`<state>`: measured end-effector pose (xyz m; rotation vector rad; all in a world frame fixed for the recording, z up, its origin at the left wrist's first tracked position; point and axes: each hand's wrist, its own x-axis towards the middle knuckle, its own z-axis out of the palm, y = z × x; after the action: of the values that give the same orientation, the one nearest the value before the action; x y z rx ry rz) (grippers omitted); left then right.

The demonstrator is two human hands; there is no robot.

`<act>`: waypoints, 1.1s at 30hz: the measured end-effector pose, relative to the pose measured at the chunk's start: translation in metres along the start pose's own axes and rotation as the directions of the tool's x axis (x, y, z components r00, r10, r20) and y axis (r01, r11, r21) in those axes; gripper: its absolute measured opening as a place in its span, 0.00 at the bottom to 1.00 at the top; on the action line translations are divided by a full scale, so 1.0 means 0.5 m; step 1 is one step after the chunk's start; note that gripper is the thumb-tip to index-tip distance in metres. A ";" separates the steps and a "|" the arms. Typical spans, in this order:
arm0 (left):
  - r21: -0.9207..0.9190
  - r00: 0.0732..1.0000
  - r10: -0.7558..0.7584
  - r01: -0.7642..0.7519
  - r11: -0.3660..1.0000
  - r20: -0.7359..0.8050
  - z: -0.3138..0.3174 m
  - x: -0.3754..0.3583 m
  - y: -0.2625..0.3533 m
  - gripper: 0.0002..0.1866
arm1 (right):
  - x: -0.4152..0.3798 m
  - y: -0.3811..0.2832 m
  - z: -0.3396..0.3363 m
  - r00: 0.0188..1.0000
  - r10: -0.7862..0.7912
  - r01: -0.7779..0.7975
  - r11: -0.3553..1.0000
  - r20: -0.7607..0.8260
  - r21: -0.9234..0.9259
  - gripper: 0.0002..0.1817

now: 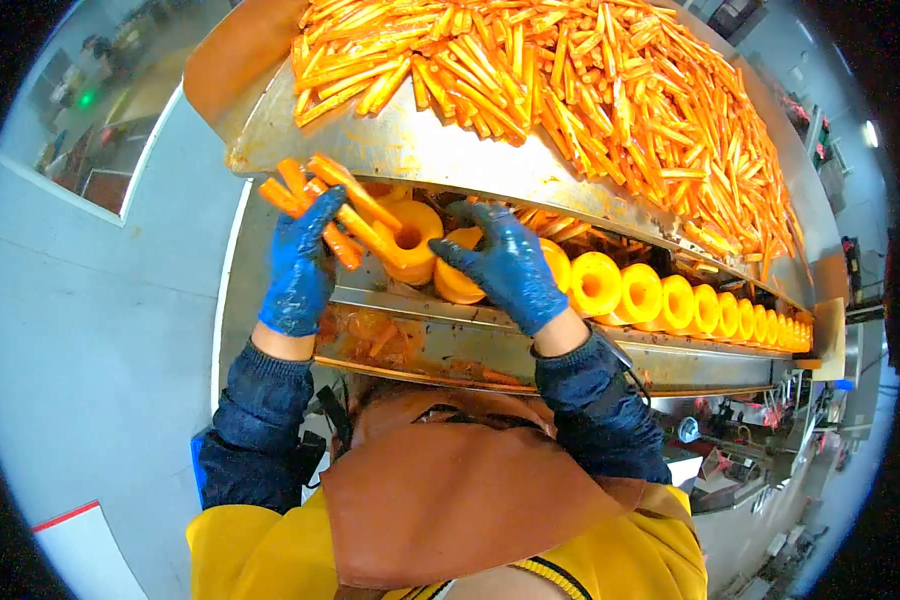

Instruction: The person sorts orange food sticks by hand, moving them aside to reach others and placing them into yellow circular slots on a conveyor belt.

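My left hand, in a wet blue glove, is closed round several oily orange sticks that fan out above its fingers. The lower ends of some sticks reach over the first yellow cup-like ring, whose round hole faces up. My right hand, also in a blue glove, is over the second yellow ring and partly hides it. Its thumb and fingers are spread apart, with the thumb pointing towards the first ring.
A large heap of orange sticks lies on the metal tray above the row. More yellow rings run off to the right. Below them a metal trough holds orange scraps and oil. A brown apron covers my front.
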<state>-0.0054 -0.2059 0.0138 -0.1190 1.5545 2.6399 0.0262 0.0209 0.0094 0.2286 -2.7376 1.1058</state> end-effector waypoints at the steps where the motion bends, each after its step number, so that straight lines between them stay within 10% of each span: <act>1: 0.033 0.999 0.043 -0.044 0.999 0.018 0.011 0.008 -0.013 0.17 | 0.000 0.001 -0.014 0.998 -0.046 0.046 0.999 -0.038 -0.006 0.24; 4: 0.314 0.999 -0.014 -0.003 0.949 0.053 0.003 0.021 -0.036 0.15 | -0.006 0.007 -0.080 0.998 -0.030 0.032 0.999 -0.053 0.028 0.20; 9: 0.111 0.999 0.041 -0.039 0.993 -0.012 -0.014 0.030 -0.019 0.15 | 0.029 0.143 -0.210 0.932 0.117 -0.067 0.986 -0.343 0.153 0.14; 12: 0.096 0.986 0.122 -0.112 0.989 -0.113 0.000 0.029 0.016 0.16 | 0.061 0.247 -0.277 0.885 -0.087 -0.095 0.929 -0.458 -0.359 0.15; 14: 0.307 0.958 0.268 -0.227 0.924 -0.100 0.011 0.045 0.025 0.17 | 0.067 0.278 -0.280 0.889 0.052 -0.212 0.927 -0.455 -0.308 0.15; 18: 0.539 0.986 0.088 -0.150 0.829 0.139 -0.013 0.076 -0.015 0.18 | 0.065 0.296 -0.263 0.890 0.016 -0.183 0.928 -0.455 -0.324 0.16; 33: 0.522 0.959 0.283 -0.238 0.819 -0.007 0.015 0.028 0.027 0.18 | 0.060 0.291 -0.263 0.862 0.089 -0.283 0.902 -0.499 -0.327 0.14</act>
<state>-0.0211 -0.2054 0.0276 0.0206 2.4060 2.2972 -0.0190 0.2140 0.0113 -0.3382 -2.4805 0.5231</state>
